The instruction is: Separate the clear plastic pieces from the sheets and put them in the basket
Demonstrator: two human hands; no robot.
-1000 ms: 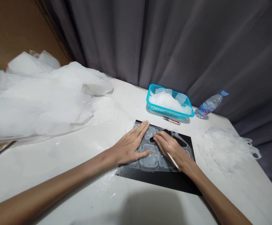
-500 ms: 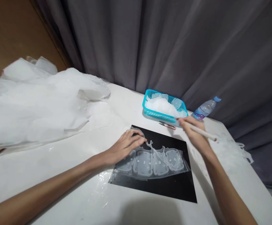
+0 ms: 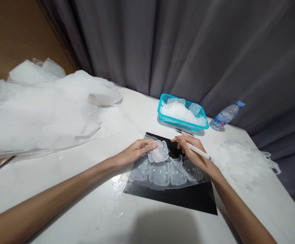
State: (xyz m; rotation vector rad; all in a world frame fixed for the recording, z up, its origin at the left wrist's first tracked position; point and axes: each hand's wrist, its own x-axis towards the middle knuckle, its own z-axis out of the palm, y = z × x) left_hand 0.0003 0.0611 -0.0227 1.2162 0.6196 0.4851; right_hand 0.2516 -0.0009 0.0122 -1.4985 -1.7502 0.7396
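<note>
Between the thumb and fingers of my left hand (image 3: 142,149) is a translucent plastic piece (image 3: 158,151), roughly square with small round marks along its edges. My right hand (image 3: 191,149) grips a white pen-like tool (image 3: 199,151), its dark tip pointing left toward that piece but apart from it. Beneath both hands lies a clear plastic sheet (image 3: 160,173) with several similar square shapes and ragged trimmed strips along its upper edge. The sheet rests on a black mat (image 3: 167,200).
A blue basket (image 3: 183,125) heaped with white translucent pieces stands behind the mat, with a small pink-handled cutting tool (image 3: 186,133) before it. A water bottle (image 3: 225,117) stands right of the basket. Plastic scraps (image 3: 238,162) lie at right; a large pile of plastic sheets (image 3: 43,108) fills the left.
My left hand has lifted a square piece up off the sheet. My right hand, with the pen-like tool, has come left and down from near the basket to above the sheet.
</note>
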